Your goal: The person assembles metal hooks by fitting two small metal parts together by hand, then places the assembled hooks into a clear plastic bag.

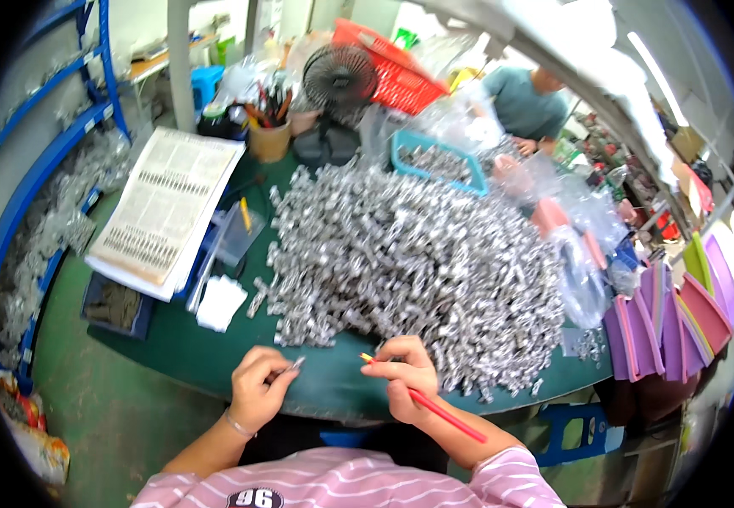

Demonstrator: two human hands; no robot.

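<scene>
My left hand is closed, pinching a small silvery metal piece between thumb and fingertips near the table's front edge. In my right hand lies a thin red pencil-like tool. Its yellowish tip pokes out past the fingers toward the left hand, and its red shaft runs back over the wrist. A gap separates the tip from the metal piece. Just beyond both hands spreads a large heap of small silvery metal parts on the green table.
A light-blue basket of parts stands behind the heap, near a black fan. Printed sheets and a dark bin lie left. Purple and pink trays stand right. Across the table sits another person.
</scene>
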